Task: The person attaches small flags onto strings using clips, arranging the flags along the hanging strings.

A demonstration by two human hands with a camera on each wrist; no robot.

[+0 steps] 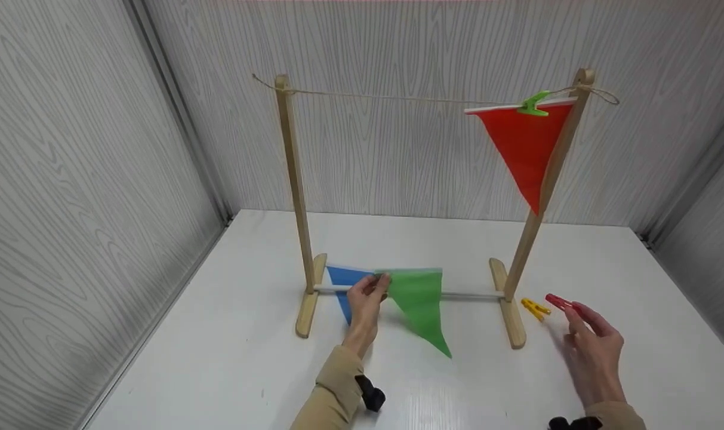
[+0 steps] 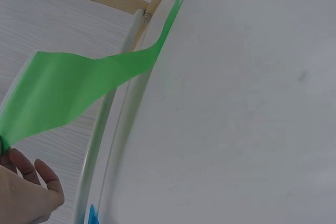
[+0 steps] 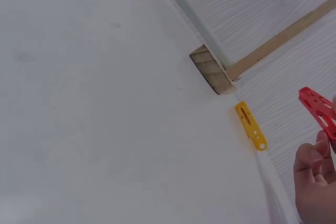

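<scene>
My left hand (image 1: 367,304) pinches a green triangular flag (image 1: 419,298) by its upper left corner, and the tip hangs down to the right. Behind that hand lies a blue flag (image 1: 342,278), partly covered by the hand and the green flag. In the left wrist view the green flag (image 2: 68,87) stretches out from the fingertips in a wavy curve. My right hand (image 1: 597,346) holds a red clothespin (image 1: 557,301) between thumb and fingers, above the table's right side. A yellow clothespin (image 1: 536,309) lies on the table just left of it.
A wooden stand has a left post (image 1: 293,179), a right post (image 1: 520,251) and a white crossbar (image 1: 472,294) low between them. Twine (image 1: 391,97) runs between the post tops. A red flag (image 1: 520,143) hangs from it at the right under a green clip (image 1: 535,104).
</scene>
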